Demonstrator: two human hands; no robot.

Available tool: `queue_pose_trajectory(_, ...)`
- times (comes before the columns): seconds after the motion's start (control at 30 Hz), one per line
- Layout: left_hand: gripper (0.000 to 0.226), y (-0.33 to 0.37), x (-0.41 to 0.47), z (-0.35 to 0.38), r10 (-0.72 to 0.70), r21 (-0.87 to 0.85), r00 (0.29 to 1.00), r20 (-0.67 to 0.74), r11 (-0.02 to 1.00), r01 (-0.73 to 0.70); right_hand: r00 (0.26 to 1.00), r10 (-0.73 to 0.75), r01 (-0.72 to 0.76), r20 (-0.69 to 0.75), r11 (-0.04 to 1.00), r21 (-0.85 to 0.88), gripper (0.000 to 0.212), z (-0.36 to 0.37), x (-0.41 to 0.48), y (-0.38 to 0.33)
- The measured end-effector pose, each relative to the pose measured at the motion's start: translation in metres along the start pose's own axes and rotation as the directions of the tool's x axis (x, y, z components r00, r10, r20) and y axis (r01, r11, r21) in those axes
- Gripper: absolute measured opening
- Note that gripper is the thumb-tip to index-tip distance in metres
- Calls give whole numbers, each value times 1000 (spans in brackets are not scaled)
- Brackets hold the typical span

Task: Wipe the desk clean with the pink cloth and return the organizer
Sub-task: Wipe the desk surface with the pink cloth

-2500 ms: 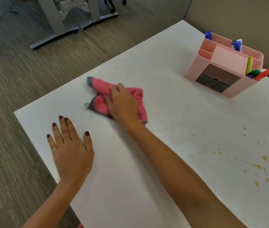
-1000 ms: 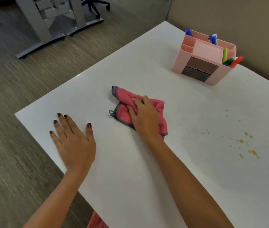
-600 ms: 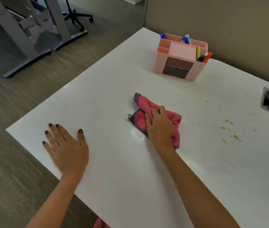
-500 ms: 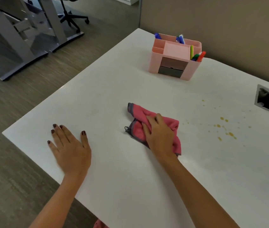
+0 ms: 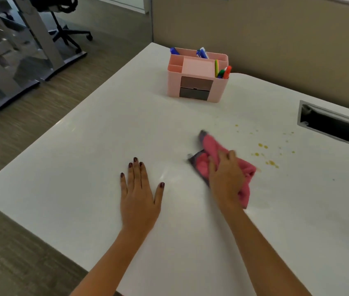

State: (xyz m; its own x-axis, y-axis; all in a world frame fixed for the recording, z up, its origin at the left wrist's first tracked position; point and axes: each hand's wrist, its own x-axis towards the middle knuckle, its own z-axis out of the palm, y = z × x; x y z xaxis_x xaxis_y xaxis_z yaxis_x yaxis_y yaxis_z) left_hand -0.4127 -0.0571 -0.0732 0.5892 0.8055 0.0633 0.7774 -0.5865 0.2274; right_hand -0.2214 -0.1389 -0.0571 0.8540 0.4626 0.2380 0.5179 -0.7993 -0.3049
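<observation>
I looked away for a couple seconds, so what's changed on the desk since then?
The right hand has slid the pink cloth rightward, up to the yellow spots. It keeps hold of the cloth; the left hand stays flat, and the organizer stays by the wall.

Right hand is pressing the bunched pink cloth onto the desk, yellow spots sitting just at its 2 o'clock. Left hand is lying flat. Organizer is sitting at 12.

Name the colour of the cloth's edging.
Grey, along the pink cloth edge; head view, somewhat blurred.
</observation>
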Motion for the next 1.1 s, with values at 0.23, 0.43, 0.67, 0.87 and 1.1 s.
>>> queue_pose_trajectory(0.23, 69, 34, 8, 3, 58, -92, 998, 17, 994, -56, 989, -147, 146, 2, 986, 80, 21, -12, -28, 37)
queue_pose_trajectory(0.43, 69, 45, 14, 8, 93, -54, 995, 34, 994, -91, 947, 305, -305, -99, 952, 19, 31, -12, 47, 90)
queue_pose_trajectory(0.67, 72, 46, 15, 12, 91, -22, 995, 30, 996, -90, 989, 145, -145, -1, 989, 37, 30, 5, 88, 39)
queue_pose_trajectory(0.87, 69, 46, 16, 13, 90, -21, 996, 19, 996, -90, 990, -130, 124, 50, 986, 113, 31, 20, 88, 13)
queue_pose_trajectory(1.1, 68, 45, 17, 16, 83, -10, 996, 31, 997, -83, 988, 153, -154, 16, 984, 91, 35, 40, 152, -6)
